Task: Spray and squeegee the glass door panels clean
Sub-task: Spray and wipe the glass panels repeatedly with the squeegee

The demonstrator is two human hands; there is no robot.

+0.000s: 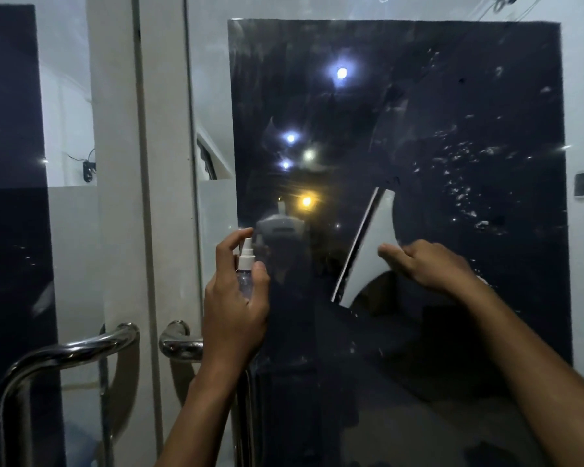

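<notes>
- Right hand (429,264), centre right of frame, holds the squeegee (368,247) by its handle, fingers and thumb wrapped close. The blade edge stands tilted, top leaning right, against the right glass panel (402,112), probably so the rubber meets the glass along its full length.
- Left hand (236,294), lower centre, is wrapped round a small spray bottle (245,267), forefinger arched over the white nozzle; judged ready to press, nozzle facing the glass.
- Bottle sits just left of the squeegee, apart from it, so spray would likely land ahead of the blade.
- White flecks and smears, upper right of the dark panel: likely droplets or dirt not yet wiped. Task looks partway.
- Left glass panel (11,230) at the frame's left edge, beyond a white frame post (115,163).
- Two chrome door handles (81,348), lower left, close below the left wrist; they could snag low strokes.
- Light reflections, centre, obscure how clean the glass is there.
</notes>
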